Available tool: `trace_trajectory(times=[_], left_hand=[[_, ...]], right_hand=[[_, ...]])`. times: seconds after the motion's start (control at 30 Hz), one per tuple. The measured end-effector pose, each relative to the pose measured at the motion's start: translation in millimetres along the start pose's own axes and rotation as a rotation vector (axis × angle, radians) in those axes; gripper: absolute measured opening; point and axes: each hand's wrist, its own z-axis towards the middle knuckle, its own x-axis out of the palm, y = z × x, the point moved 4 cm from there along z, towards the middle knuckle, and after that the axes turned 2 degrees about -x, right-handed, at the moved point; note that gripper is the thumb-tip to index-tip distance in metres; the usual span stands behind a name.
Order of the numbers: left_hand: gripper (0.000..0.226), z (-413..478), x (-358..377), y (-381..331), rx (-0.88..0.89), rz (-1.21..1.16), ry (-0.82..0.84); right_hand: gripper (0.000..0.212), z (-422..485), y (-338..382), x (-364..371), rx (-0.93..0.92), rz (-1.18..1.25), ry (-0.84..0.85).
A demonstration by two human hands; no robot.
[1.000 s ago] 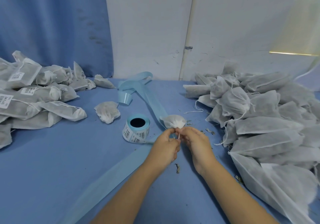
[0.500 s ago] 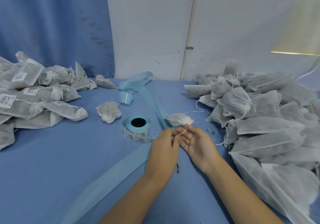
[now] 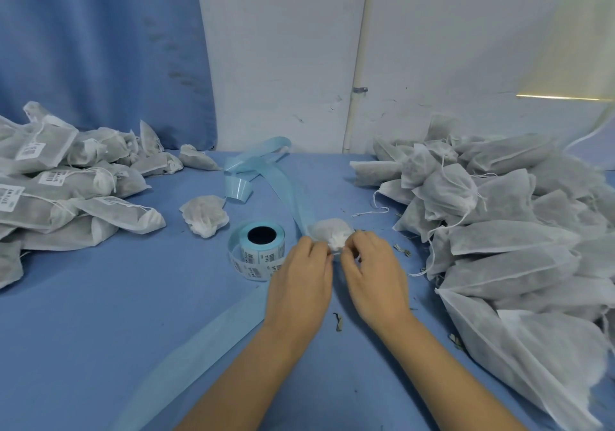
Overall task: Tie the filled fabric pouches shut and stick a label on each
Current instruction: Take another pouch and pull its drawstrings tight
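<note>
Blue cloth covers the desk [image 3: 100, 330], with a white wall [image 3: 283, 47] and a blue curtain [image 3: 100, 47] behind it. Near the middle, the left hand [image 3: 299, 277] and the right hand [image 3: 372, 274] meet at the gathered neck of a small pouch [image 3: 329, 229], which lies on the desk just right of the label roll [image 3: 263, 244]. Each hand's grip is closed, fingertips pinching that neck. A heap of filled pouches [image 3: 499, 237] lies at right, labelled pouches [image 3: 60, 191] lie at left, and a pale backing strip [image 3: 286, 191] trails far across the desk.
</note>
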Motion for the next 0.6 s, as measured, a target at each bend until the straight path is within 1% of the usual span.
trace_trajectory(times=[0.07,0.13,0.17,0.23,0.3,0.33,0.4,0.47,0.6], left_hand=[[0.02,-2.0,-2.0,-5.6,0.046,-0.09,-0.027],[0.011,-3.5,-0.9,-11.6,0.126,-0.174,-0.047],[0.009,-3.2,-0.5,-12.8,0.149,-0.24,-0.073],[0.017,-1.3,-0.5,-12.9,0.124,-0.467,-0.087],[0.034,0.4,4.2,-10.5,0.018,-0.705,0.013],[0.042,0.9,7.4,-9.1,-0.024,-0.776,0.056],[0.042,1.7,11.6,-5.7,-0.066,-0.859,0.074],[0.039,3.6,11.2,-4.3,-0.091,-0.907,0.052],[0.031,4.6,8.8,-5.9,-0.108,-0.91,0.03]], right_hand=[[0.015,-0.7,0.8,0.2,-0.032,-0.09,0.012],[0.016,-2.3,0.8,-0.5,-0.04,-0.072,0.014],[0.021,-3.3,1.4,-1.0,-0.049,-0.056,0.01],[0.033,-5.3,3.3,-1.3,-0.077,-0.03,0.008],[0.04,-7.1,6.1,-0.3,-0.119,-0.01,0.013],[0.042,-8.2,7.1,0.7,-0.138,-0.002,0.012],[0.044,-9.5,7.6,2.6,-0.149,0.013,0.006],[0.049,-10.2,8.2,2.9,-0.148,0.025,-0.017],[0.055,-10.8,12.6,-0.3,-0.201,0.038,-0.105]])
